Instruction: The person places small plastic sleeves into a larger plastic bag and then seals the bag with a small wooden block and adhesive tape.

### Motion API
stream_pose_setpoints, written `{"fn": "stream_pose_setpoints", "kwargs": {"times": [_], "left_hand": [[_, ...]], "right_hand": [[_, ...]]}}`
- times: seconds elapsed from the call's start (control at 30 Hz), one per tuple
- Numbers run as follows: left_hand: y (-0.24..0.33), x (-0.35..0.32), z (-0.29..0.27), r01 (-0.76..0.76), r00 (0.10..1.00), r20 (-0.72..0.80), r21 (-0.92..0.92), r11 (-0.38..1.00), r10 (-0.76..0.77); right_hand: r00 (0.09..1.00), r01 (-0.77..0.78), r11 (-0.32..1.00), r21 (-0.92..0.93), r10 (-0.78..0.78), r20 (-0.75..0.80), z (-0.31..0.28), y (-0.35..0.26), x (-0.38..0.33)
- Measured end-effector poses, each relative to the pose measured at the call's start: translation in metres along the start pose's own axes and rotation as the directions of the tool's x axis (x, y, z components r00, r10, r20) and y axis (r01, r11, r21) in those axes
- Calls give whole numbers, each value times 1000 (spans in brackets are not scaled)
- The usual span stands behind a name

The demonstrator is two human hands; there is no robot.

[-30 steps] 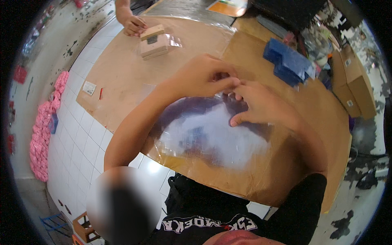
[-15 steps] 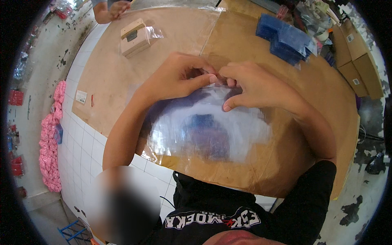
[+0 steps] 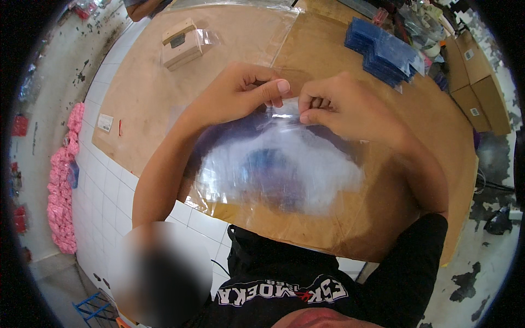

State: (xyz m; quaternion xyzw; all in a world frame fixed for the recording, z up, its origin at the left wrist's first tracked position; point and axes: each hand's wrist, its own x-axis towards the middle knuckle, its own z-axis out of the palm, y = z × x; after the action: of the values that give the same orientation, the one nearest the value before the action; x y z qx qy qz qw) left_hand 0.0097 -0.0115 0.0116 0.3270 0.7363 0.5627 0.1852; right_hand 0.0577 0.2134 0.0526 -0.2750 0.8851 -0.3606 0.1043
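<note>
Above brown surface [image 3: 164, 104], clear plastic bag [image 3: 284, 164] hanging at centre, dark blue item blurred inside. Left hand [image 3: 240, 90] and right hand [image 3: 342, 106] pinching bag's top edge, fingertips nearly meeting. Blue stack [image 3: 385, 49] lying far right, small box [image 3: 180, 44] far left.

Both forearms reaching forward from the lower edge, converging at the middle. Left hand [image 3: 240, 93] curling its fingers inward, thumb stretching to the right, pinching. Right hand [image 3: 344, 106] bending its fingers down, fingertips [image 3: 306, 116] pressing together in a tight grip. Hands nearly touching each other, knuckles facing up.
</note>
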Motion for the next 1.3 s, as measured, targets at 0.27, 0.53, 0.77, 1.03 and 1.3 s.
{"fn": "stream_pose_setpoints", "kwargs": {"times": [0.27,0.53,0.77,1.03,1.3], "left_hand": [[2,-1,0,17,996,82,-16,1000,-16],[-2,-1,1,33,989,149,-137,990,-12],[6,-2,1,4,991,130,-159,987,17],[-4,1,3,-91,990,107,-40,995,95],[-6,2,4,-66,987,142,-75,995,76]], "right_hand": [[1000,19,1000,-3,-19,11,-9,-10,-4],[998,56,995,-89,-53,33,-13,-19,-8],[995,100,993,-57,-98,34,-10,-13,-7],[992,71,997,-20,-69,102,-14,-25,-10],[988,110,982,155,-125,89,-24,-12,-14]]}}
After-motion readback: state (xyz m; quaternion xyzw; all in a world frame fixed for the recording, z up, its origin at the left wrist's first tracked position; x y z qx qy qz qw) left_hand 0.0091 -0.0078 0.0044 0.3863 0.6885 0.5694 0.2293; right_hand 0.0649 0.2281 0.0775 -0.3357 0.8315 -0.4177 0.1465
